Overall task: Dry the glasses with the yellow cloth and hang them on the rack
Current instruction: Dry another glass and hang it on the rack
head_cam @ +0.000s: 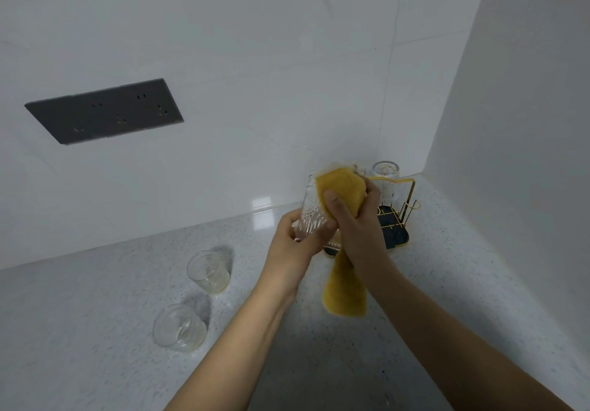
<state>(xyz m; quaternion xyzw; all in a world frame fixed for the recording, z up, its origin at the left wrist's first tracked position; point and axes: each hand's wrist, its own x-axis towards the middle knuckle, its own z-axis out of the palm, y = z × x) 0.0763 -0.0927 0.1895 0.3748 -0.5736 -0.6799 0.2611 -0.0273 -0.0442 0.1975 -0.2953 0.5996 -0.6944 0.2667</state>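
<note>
The left hand (292,238) grips a ribbed glass (311,211), and the right hand (357,219) presses the yellow cloth (341,193) on it. The rack (399,215) stands just behind the hands, on the tabletop (95,314).

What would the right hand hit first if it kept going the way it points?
Likely the gold wire rack behind it, or the clear ribbed glass hanging there. The right hand grips the yellow cloth; depth is unclear.

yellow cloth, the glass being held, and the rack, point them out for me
yellow cloth (340,192), head view, on the bunched part over the glass.
held glass (311,215), head view, on its ribbed side wall.
rack (410,193), head view, on the gold wire upright at its right.
</note>
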